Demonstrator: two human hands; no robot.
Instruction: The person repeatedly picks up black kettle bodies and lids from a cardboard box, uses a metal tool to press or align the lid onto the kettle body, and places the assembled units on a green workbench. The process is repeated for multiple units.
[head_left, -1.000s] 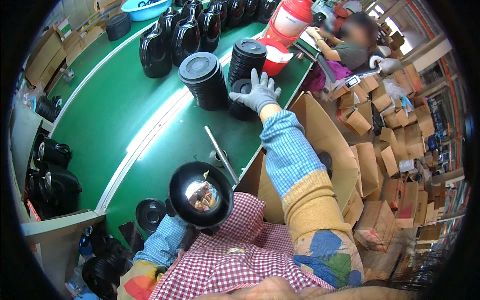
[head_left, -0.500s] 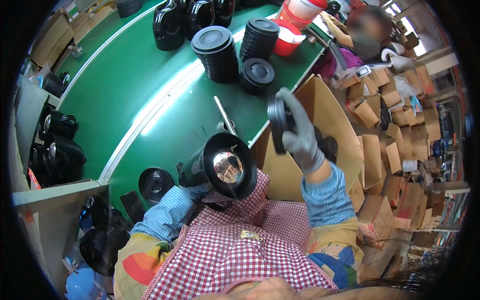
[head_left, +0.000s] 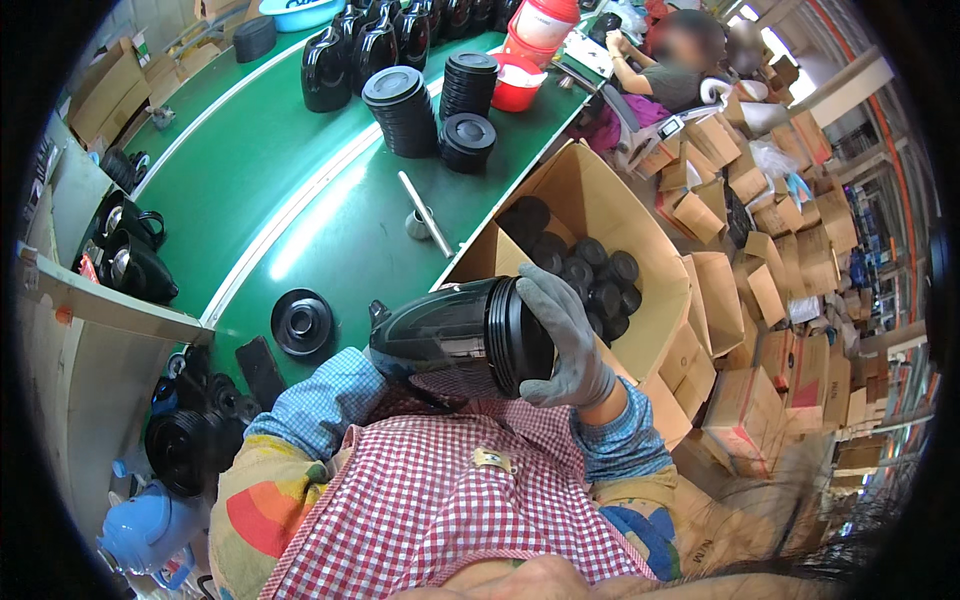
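A glossy black jug (head_left: 440, 330) lies tilted sideways before my apron, its mouth toward the right. My left hand is hidden behind it; the checked blue sleeve (head_left: 325, 405) runs up to the jug's handle side, and the jug is held up off the table there. My right hand (head_left: 570, 345), in a grey glove, wraps its fingers and thumb around a round black ridged lid (head_left: 505, 340) against the jug's mouth. Whether the lid is seated cannot be seen. A black round part (head_left: 302, 322) lies on the green table (head_left: 240, 370) left of the jug.
Stacks of black lids (head_left: 402, 115) and several black jugs (head_left: 330, 70) stand at the far side. A metal rod (head_left: 425, 215) rests across a small metal cup. Right of the table, a cardboard box (head_left: 650, 330) holds black round parts. Farther right, a person (head_left: 665, 85) sits among cartons.
My right hand has moved left and down from above the box, bringing the lid to the jug's mouth. The jug has turned from facing up to lying sideways.
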